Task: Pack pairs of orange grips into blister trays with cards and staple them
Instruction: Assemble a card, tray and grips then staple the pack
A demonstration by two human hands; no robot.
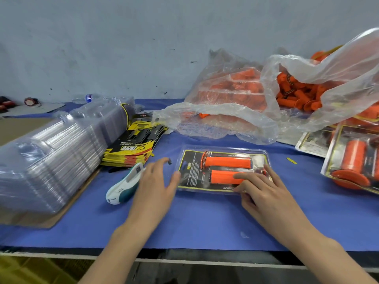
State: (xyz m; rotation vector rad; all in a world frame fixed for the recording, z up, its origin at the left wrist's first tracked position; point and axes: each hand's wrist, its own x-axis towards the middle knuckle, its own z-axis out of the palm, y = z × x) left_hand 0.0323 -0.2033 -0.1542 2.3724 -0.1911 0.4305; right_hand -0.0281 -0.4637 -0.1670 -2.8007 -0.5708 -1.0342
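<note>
A clear blister tray [223,149] lies on the blue table, holding a black and yellow card [189,171] and two orange grips [227,161]. My right hand [260,187] presses on the tray's near right part, fingers spread over the lower grip. To the tray's left hovers my left hand [155,181], its fingers relaxed and its thumb at the tray's left edge. A white and teal stapler [125,184] lies just left of that hand, partly under it.
A tall stack of empty clear trays [51,154] fills the left side, with a pile of yellow and black cards [133,148] beside it. Plastic bags of loose orange grips [297,93] sit at the back right. Packed trays [352,158] lie at the right edge.
</note>
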